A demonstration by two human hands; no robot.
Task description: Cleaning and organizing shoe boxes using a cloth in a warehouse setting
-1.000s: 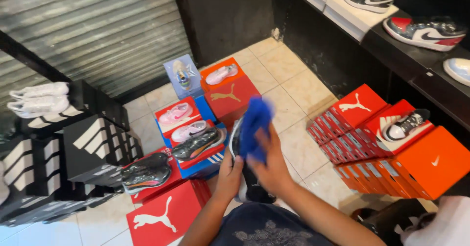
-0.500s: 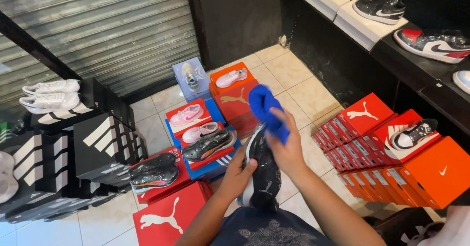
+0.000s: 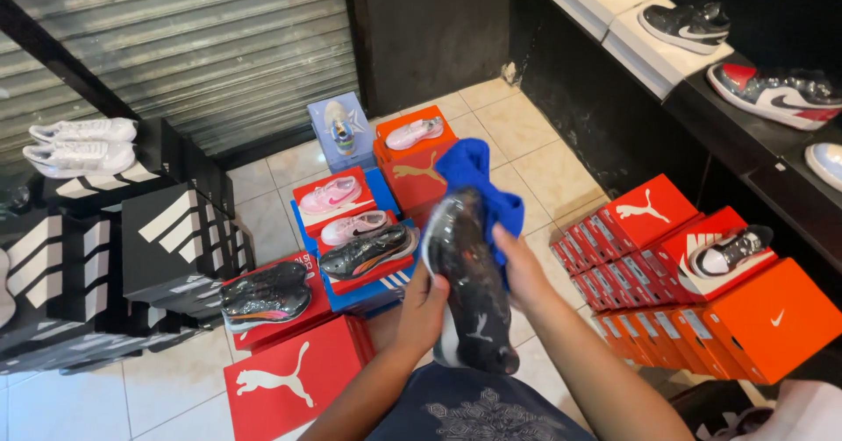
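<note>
The left hand (image 3: 427,305) gripped a black wrapped shoe (image 3: 471,288) from the side, fingers curled around it, held above the lap. The right hand (image 3: 519,266) pinched a blue cloth (image 3: 474,174) against the shoe's top, over stacked red boxes (image 3: 645,213)

**Colours in view**

Glossy black shoe (image 3: 469,283) with white sole edge, bright blue cloth (image 3: 474,174). Red boxes (image 3: 645,213) carry a white leaping-cat mark, orange box (image 3: 776,318) white swoosh, black boxes (image 3: 175,239) white stripes. Pink shoes (image 3: 331,195), white tiles (image 3: 263,222).
</note>
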